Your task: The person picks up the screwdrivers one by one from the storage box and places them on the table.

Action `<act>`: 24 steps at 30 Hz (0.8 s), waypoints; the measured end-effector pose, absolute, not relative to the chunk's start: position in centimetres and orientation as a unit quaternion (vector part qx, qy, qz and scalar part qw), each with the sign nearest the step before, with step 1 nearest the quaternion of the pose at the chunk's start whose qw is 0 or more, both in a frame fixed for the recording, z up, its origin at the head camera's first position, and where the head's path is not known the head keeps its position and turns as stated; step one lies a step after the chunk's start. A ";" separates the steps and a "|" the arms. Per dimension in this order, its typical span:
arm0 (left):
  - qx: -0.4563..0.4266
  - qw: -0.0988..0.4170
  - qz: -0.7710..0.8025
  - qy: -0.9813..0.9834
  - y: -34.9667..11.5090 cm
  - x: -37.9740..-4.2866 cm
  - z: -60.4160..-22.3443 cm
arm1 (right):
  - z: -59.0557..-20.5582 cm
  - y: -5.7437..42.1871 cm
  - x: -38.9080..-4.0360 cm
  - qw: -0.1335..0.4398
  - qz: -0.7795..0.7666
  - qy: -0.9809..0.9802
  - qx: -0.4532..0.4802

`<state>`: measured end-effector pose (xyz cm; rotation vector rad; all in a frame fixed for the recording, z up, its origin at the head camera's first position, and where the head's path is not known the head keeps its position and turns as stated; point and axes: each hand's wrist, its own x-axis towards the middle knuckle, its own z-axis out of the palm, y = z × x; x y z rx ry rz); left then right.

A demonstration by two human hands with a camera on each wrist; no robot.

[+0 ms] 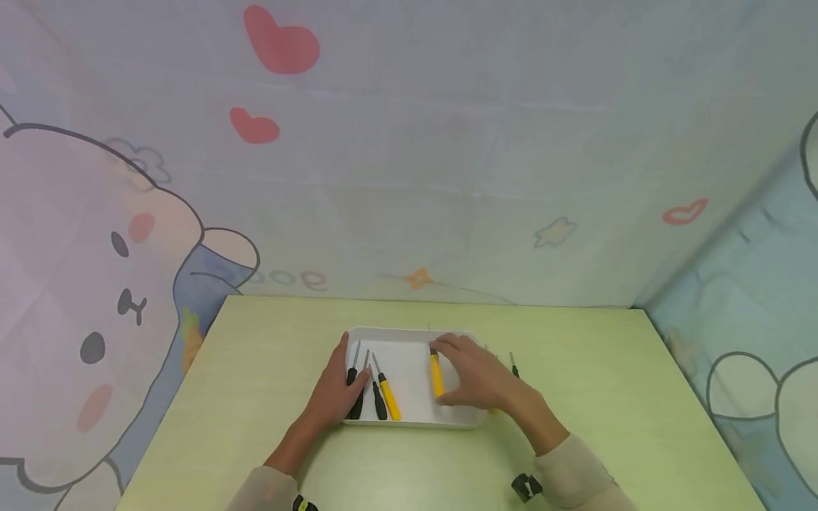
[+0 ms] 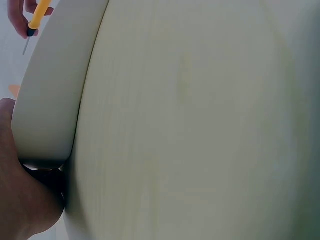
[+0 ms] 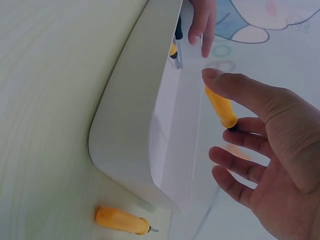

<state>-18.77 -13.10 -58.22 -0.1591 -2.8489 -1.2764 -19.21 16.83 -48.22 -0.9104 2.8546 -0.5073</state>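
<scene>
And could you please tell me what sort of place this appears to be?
Probably a small indoor tabletop work corner, though the wider room is out of view: a pale table stands before a cartoon-printed backdrop, with a white tray of screwdrivers on it.

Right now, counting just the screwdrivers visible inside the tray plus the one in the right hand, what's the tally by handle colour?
Black-handled screwdrivers: 3, all in the tray
Yellow-handled screwdrivers: 2, one there, one in the right hand
Total: 5
</scene>
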 end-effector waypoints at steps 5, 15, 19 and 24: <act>-0.050 0.008 -0.406 -0.912 -13.2 -18.7 -58.2 | -48.3 17.3 -19.4 0.047 -0.171 0.938 -0.298; -0.052 0.012 -0.405 -0.913 -13.2 -18.6 -58.4 | -48.2 18.4 -19.4 0.039 -0.175 0.936 -0.303; -0.051 0.008 -0.402 -0.914 -13.2 -18.4 -58.4 | -48.1 18.8 -19.3 0.035 -0.176 0.936 -0.302; -0.047 0.005 -0.405 -0.913 -13.2 -18.3 -58.2 | -47.9 19.1 -19.4 0.036 -0.178 0.938 -0.297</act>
